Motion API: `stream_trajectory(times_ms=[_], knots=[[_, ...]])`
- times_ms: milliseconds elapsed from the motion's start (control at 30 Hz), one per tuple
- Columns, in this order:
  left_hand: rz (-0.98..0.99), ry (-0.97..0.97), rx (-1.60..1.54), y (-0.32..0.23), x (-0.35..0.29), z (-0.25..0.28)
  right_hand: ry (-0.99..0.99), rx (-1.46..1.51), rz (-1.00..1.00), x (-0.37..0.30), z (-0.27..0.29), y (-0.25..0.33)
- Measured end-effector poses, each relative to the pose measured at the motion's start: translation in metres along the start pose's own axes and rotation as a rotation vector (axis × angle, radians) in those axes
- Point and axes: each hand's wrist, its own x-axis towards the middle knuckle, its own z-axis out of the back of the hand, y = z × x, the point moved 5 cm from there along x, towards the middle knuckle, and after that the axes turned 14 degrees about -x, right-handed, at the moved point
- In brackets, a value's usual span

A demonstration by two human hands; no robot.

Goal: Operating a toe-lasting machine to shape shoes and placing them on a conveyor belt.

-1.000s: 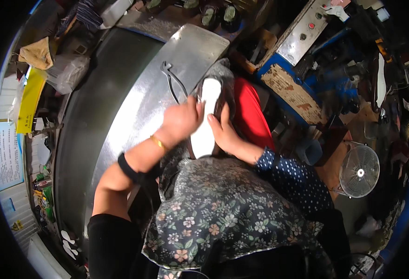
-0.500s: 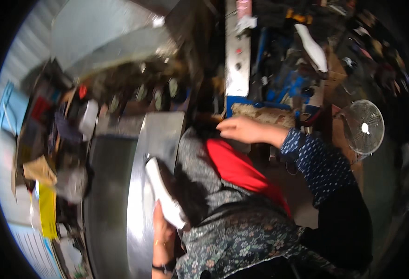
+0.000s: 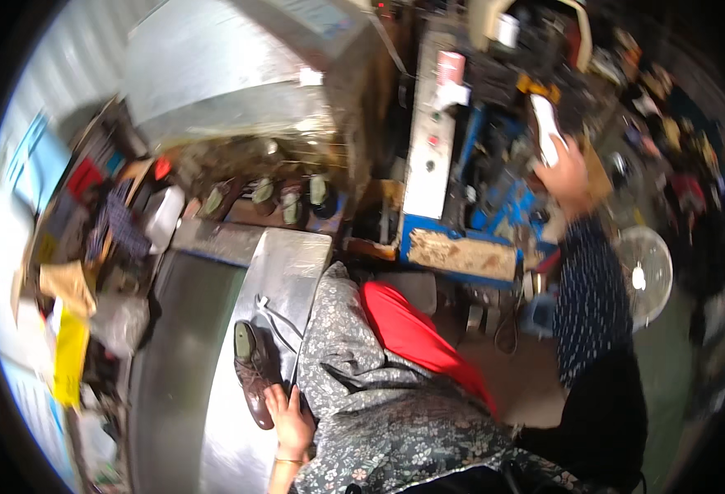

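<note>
A dark brown lace-up shoe (image 3: 253, 375) stands sole down on the shiny metal ledge, its greenish lining showing at the opening. My left hand (image 3: 291, 420) is at its toe, fingers stretched and apart, touching its side. At the far right my arm reaches out to a blue machine, where another shoe (image 3: 545, 130) shows its white sole. My right hand (image 3: 566, 174) closes round the near end of this shoe. Some of its fingers are hidden behind the shoe.
A grey conveyor belt (image 3: 183, 337) runs left of the metal ledge (image 3: 231, 445). Several shoes (image 3: 291, 202) stand beyond, before a metal hood (image 3: 214, 62). The machine's white control panel (image 3: 431, 156) stands ahead; a round fan (image 3: 638, 276) is at right. Crowded shelves (image 3: 91, 247) line the left.
The left shoe has gone from white sole showing in my left hand to standing upright on the ledge. My right hand has moved from above my knees to the shoe at the machine.
</note>
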Motion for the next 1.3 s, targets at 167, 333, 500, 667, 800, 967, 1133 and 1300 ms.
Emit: stream_trajectory(times_ms=[167,333,500,667,800,967,1133,1300], knots=[[0.194,0.013,-0.928,-0.050,0.047,-0.001,-0.077,0.414,0.160,-0.102,0.023,0.081],[0.197,-0.120,-1.724,-0.121,0.130,0.004,0.371,1.247,0.396,-0.260,0.053,0.241],[0.350,0.009,-1.552,-0.099,0.134,0.055,1.353,1.920,0.157,-0.308,0.040,0.316],[-0.097,0.472,-0.762,-0.092,0.070,0.051,2.002,1.322,0.571,-0.349,0.031,0.312],[0.022,-0.394,-0.594,0.043,0.058,0.099,2.210,1.632,-0.219,-0.349,0.010,0.316],[0.542,-0.527,0.036,0.186,0.036,0.074,1.934,1.914,-0.325,-0.284,-0.062,0.413],[0.459,-0.474,0.054,0.197,0.037,0.050,1.072,1.694,-0.166,-0.191,-0.145,0.610],[0.445,-0.465,0.078,0.197,0.038,0.057,0.747,1.263,0.501,-0.224,-0.114,0.709]])
